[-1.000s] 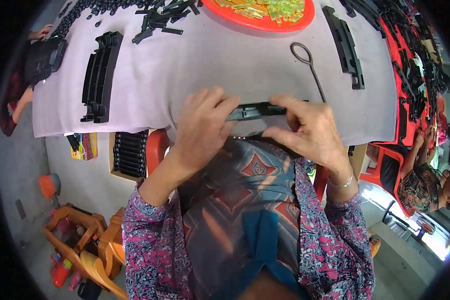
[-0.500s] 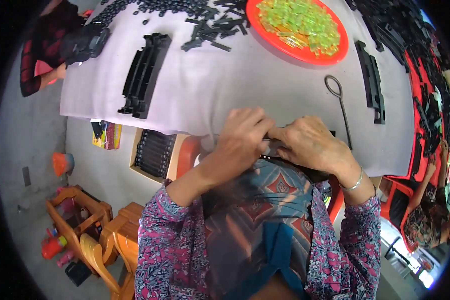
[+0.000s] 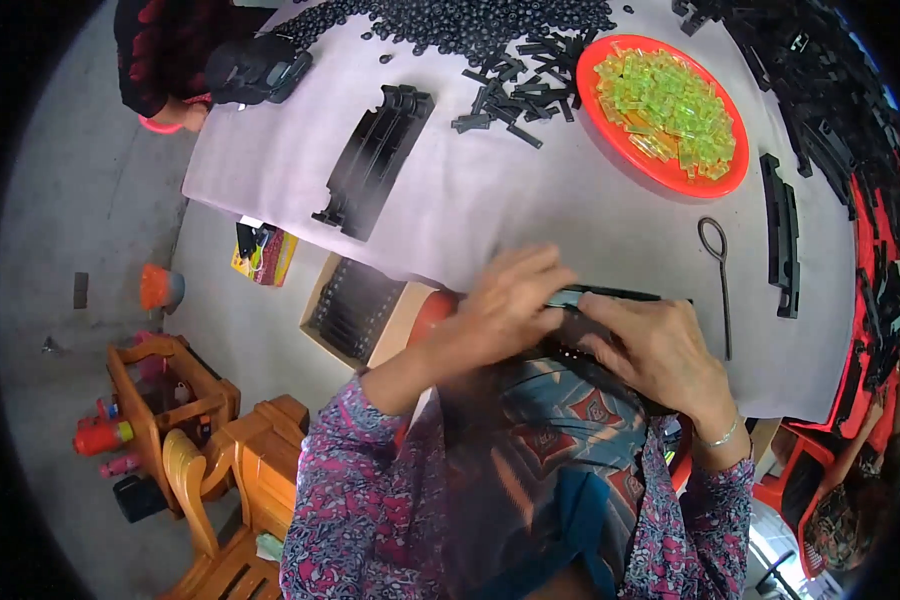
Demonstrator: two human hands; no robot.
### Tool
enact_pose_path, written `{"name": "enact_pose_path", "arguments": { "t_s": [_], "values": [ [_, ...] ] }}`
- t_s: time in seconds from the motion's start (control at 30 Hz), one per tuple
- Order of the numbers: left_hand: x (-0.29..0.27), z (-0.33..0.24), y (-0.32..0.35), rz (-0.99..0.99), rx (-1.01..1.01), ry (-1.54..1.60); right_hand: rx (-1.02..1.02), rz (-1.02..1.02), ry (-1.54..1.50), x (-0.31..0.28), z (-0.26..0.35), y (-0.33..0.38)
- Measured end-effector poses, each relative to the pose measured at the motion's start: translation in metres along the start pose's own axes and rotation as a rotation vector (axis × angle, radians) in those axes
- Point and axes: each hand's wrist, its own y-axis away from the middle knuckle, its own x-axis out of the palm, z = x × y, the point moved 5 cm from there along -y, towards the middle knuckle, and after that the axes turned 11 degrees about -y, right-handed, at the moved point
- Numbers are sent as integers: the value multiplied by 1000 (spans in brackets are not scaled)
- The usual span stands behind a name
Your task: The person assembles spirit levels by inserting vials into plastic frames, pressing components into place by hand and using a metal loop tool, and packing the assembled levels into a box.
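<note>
My right hand is closed round a long black plastic strip at the table's near edge, its thumb lying along the strip. A small pale, shiny piece shows on the strip between my two hands. Over the strip's left end, my left hand has its fingers bent together and somewhat blurred. What they pinch is hidden. To the right lies a metal rod with a looped end, apart from both hands.
A red plate heaped with yellow-green clear pieces stands ahead. Beyond lie small black round parts and short black strips. Black slotted bars lie left and right. A cardboard box sits lower left; people work on both sides.
The view has shifted, so the table things sit lower and further right. My hands have moved slightly apart, and the black strip and pale piece now show between them.
</note>
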Motion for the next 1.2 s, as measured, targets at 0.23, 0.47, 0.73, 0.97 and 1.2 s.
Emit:
{"name": "enact_pose_path", "arguments": {
  "t_s": [0.23,0.47,0.73,0.97,1.2],
  "values": [
    [-62,56,37,-234,-431,70,64,-292,-95,-16,-26,30],
    [-81,101,54,-591,-664,-451,131,-247,-153,18,-56,36],
    [-68,105,50,-605,-591,-702,191,-250,-228,22,-66,36],
    [-63,110,55,-666,-638,-692,182,-292,-238,26,-69,36],
    [-65,107,58,-671,-671,-703,232,-300,-248,26,-69,37]
  ]
}}
